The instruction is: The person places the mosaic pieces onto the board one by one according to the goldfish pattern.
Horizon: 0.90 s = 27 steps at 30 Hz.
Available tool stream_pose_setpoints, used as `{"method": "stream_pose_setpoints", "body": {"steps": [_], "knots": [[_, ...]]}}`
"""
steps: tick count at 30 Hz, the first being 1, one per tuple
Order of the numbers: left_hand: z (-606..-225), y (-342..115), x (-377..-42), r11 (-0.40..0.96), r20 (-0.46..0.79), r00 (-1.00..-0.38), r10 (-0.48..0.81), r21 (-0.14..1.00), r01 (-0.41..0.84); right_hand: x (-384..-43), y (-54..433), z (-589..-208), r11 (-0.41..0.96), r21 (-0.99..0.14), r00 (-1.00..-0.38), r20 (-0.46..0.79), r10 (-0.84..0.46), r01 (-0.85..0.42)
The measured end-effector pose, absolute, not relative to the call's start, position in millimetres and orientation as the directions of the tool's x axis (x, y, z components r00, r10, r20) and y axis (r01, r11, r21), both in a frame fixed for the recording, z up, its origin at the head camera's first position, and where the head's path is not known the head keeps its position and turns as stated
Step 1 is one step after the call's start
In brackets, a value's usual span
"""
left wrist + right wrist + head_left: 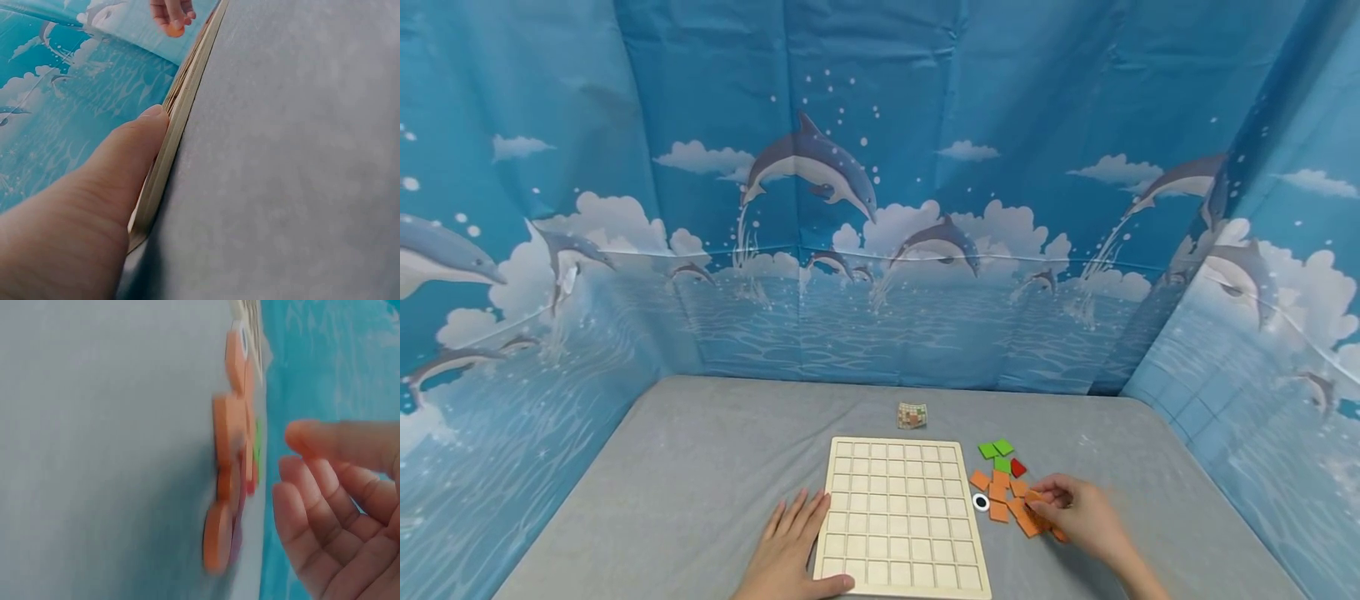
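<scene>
A pale wooden grid board (898, 517) lies on the grey cloth. My left hand (786, 550) rests along its left edge, fingers spread and the thumb over the near corner. The left wrist view shows that thumb (128, 147) against the board's side. My right hand (1086, 512) pinches a small orange piece (1034, 497) between thumb and fingers, raised over a cluster of orange tiles (999, 511). In the left wrist view the orange piece (174, 30) shows at the right fingertips. Several orange tiles (228, 431) lie on the cloth beside this hand in the right wrist view.
Green tiles (1002, 465) and a red piece (1018, 467) lie beyond the orange ones. A white disc with a black ring (981, 502) sits by the board's right edge. A small patterned card (913, 416) lies behind the board. A blue dolphin curtain (880, 325) surrounds the table.
</scene>
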State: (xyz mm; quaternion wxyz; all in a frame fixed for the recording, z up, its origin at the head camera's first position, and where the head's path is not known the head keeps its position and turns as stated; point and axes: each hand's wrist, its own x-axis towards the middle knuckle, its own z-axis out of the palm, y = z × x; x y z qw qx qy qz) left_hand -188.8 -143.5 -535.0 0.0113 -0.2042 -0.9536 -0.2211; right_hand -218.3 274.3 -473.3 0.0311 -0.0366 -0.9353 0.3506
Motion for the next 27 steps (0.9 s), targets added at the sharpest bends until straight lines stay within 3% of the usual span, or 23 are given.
{"method": "stream_pose_setpoints", "body": {"steps": [6,12,27], "knots": [[-536,-144,-189,0.819,0.102,-0.917,0.386,0.42,0.391,-221,246,-471,0.684,-0.73,-0.999,0.026,0.035,0.006],[-536,-144,-189,0.82,0.089,-0.917,0.388,0.421,0.388,-226,222,-471,0.589,-0.803,-0.993,0.035,-0.109,-0.093],[-536,-143,-189,0.829,0.105,-0.917,0.384,0.399,0.393,-240,161,-474,0.448,-0.852,-0.911,0.075,-0.406,-0.27]]}}
